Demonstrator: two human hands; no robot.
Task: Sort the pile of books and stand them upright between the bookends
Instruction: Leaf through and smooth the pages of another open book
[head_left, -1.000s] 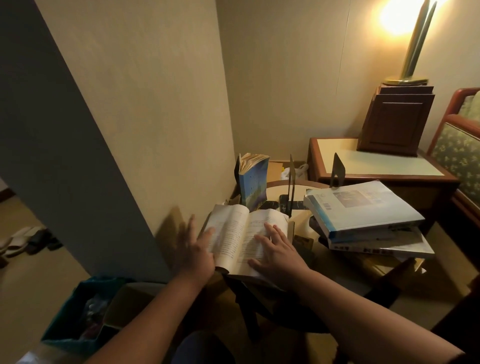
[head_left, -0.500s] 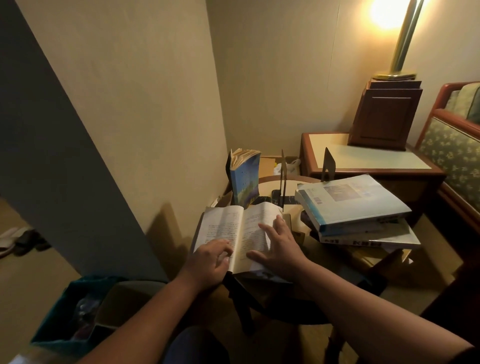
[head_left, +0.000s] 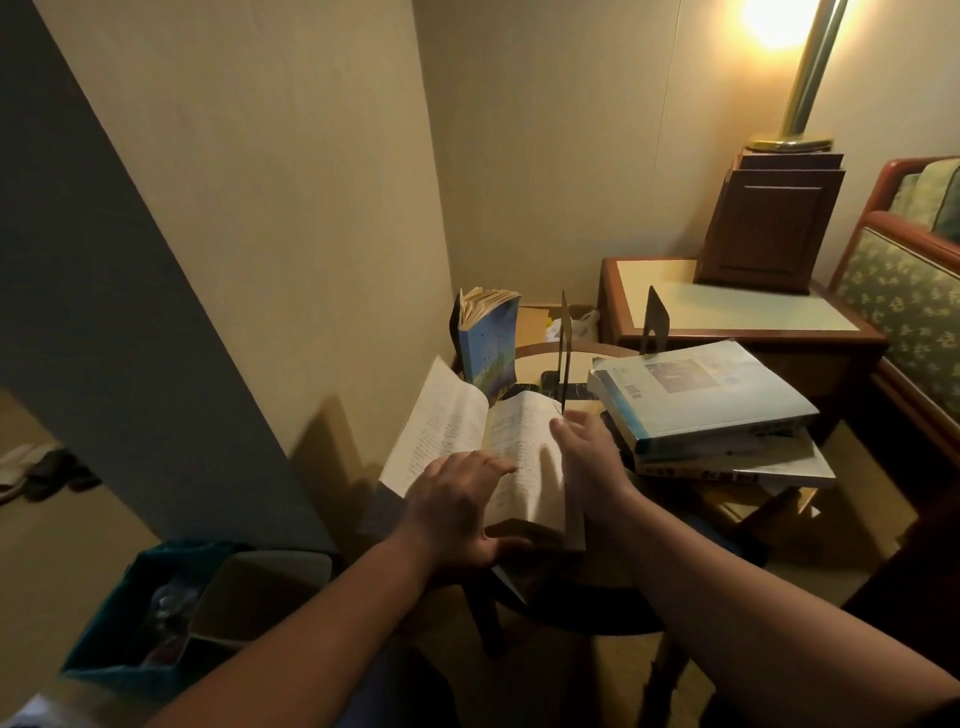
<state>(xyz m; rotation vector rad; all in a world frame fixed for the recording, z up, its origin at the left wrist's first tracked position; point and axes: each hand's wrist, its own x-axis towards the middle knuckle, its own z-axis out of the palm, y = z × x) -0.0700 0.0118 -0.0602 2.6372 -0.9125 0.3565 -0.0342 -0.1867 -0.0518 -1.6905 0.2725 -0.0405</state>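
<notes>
One open book (head_left: 467, 441) is lying on the round desk (head_left: 540, 358). The left hand (head_left: 457, 504) is pinching its near edge, fingers flat on the page and thumb underneath. The right hand (head_left: 592, 457) is gripping its raised right half. Behind the open book, one blue book (head_left: 491, 343) is standing beside two bookends (head_left: 565, 338). To its right, a stack (head_left: 696, 400) of seemingly three books is sitting.
</notes>
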